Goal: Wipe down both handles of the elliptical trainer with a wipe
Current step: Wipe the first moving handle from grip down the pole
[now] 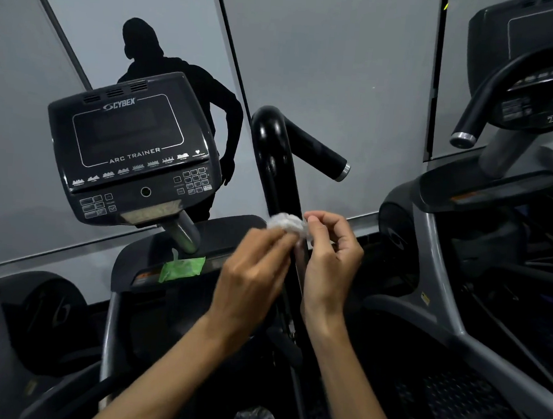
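A crumpled white wipe (285, 224) sits in front of the shaft of the black right handle (276, 163) of the elliptical trainer. My left hand (252, 273) pinches the wipe from the left, and my right hand (329, 252) pinches it from the right with curled fingers. Both hands meet just in front of the handle's lower shaft. The handle curves up and over, ending in a grip with a silver cap (343, 171). No left handle shows in the frame.
The trainer's console (132, 153) stands to the left on a silver post. A green wipe packet (181, 268) lies on the ledge below it. A second trainer with a curved black handle (492, 93) stands at the right. A mirrored wall lies behind.
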A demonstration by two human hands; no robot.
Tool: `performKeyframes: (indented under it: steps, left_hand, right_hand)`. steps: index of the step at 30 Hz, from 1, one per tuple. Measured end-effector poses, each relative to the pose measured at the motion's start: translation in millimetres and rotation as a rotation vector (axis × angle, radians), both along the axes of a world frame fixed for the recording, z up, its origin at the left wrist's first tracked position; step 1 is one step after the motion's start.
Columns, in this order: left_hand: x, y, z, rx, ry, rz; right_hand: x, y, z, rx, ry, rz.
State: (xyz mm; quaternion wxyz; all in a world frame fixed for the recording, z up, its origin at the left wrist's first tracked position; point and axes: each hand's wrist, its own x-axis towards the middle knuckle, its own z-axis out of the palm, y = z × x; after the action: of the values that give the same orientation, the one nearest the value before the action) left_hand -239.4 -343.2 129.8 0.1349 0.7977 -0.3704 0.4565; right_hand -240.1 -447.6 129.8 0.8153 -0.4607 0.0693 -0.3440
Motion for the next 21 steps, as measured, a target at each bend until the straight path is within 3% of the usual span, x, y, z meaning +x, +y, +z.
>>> performKeyframes:
  steps: [3,6,10,14,18,21]
  left_hand:
    - [-1,7,-2,0.107,0.004,-0.023]
    - [4,4,11,-0.074,0.024,0.029]
    - [-7,0,2,0.176,0.02,-0.031]
    - [-4,-10,17,0.003,0.045,0.055]
    - [-10,-13,13,0.213,0.053,0.09]
    - [-5,-13,30,0.126,0.034,0.114]
  right_hand:
    - [1,1,-3,0.024,-0.005,0.009]
    - [0,0,-3,0.004,-0.012,-0.021]
    - [-1,-5,-5,0.019,-0.01,-0.033]
    - [0,-7,-10,-0.01,0.013,-0.053]
    - [0,-8,-14,-0.021,-0.001,-0.042]
    - [-1,-6,-13,-0.012,-0.02,-0.045]
